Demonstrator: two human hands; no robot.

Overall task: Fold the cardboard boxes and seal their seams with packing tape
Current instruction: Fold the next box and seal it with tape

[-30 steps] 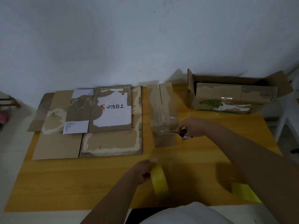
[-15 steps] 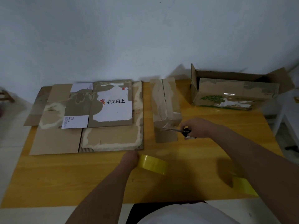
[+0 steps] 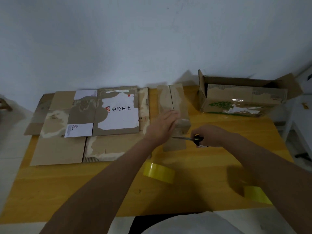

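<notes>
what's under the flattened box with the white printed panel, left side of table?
Under the flattened box lie more flattened cardboard sheets, sticking out at its left and near edges, on the table. How many are stacked is hidden.

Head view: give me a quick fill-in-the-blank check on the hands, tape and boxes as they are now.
1. The right hand grips black-handled ____.
2. The left hand lies flat on the small folded ____, with fingers straight.
3. The yellow tape roll lies on the ____, with neither hand on it.
4. The open box stands at the table's far ____ corner.

Missing words: scissors; box; table; right
</notes>
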